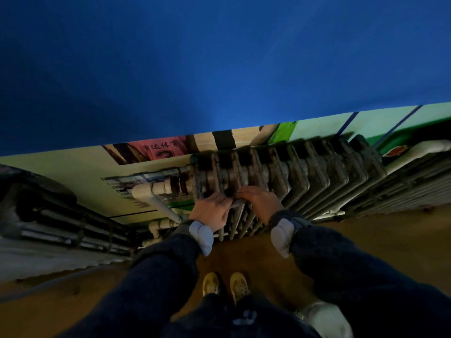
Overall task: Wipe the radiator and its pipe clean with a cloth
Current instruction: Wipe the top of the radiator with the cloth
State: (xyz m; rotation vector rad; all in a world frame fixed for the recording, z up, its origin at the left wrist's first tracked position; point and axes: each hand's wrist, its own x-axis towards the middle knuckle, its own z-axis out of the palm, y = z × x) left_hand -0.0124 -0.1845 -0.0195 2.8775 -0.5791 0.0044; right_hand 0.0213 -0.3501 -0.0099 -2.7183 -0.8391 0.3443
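A rusty, dark cast-iron radiator [305,167] stands against the wall. Its white pipe [146,191] joins the left end through an elbow and runs down to the floor. My left hand [212,212] and my right hand [262,202] are close together on the front of the radiator's left sections. A short pale strip [238,204], seemingly the cloth, shows between them. Each hand's fingers curl round one end of it and press it against the fins. The fingertips are mostly hidden.
A pale finned heater [415,176] adjoins the radiator on the right. Blue padding [219,69] overhangs the wall above. Dark pipework [61,228] lies low on the left. My yellow shoes [225,285] stand on brown floor; a white bundle [324,320] sits by my right hip.
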